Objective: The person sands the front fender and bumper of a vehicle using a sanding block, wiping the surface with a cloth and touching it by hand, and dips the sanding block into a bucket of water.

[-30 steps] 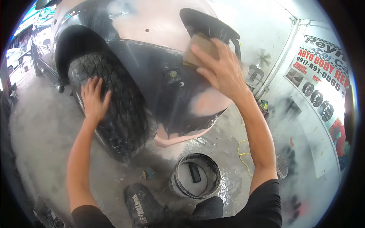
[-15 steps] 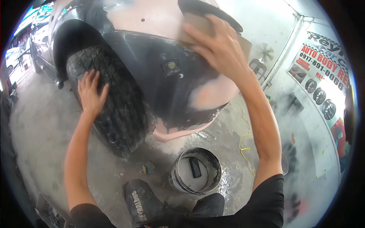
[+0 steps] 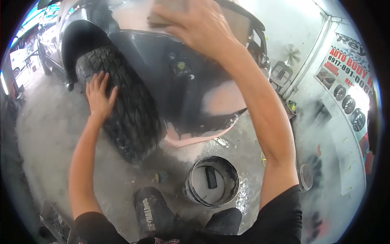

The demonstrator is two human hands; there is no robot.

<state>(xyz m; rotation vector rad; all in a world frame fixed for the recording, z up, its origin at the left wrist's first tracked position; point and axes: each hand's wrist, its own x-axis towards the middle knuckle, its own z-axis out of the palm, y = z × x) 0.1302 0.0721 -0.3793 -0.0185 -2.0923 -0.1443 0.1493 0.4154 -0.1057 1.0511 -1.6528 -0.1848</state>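
My left hand [image 3: 99, 97] lies on the tread of a black tyre [image 3: 132, 110], fingers stretched out and nothing gripped. My right hand [image 3: 201, 26] is bent round a flat brownish sanding block [image 3: 172, 5], pressed against the upper part of the car's body panel [image 3: 138, 61]. The fingers blur a little, and part of the block hides under them. Dark grey covers most of the panel, with pale pinkish patches and a small round fitting [image 3: 181, 66] in its middle. Along its lower edge runs a pink strip [image 3: 191, 141].
Before my knees stands a dirty bucket [image 3: 191, 197] of greyish liquid with a dark rectangular block [image 3: 211, 177] in it. A small scrap [image 3: 160, 176] lies on the wet concrete floor. To the right are a chair [image 3: 280, 73], a fan [image 3: 291, 55] and a wall banner [image 3: 345, 77].
My right hand has slid leftward along the panel with the sanding block. My left hand stays on the tyre. The view has shifted slightly.
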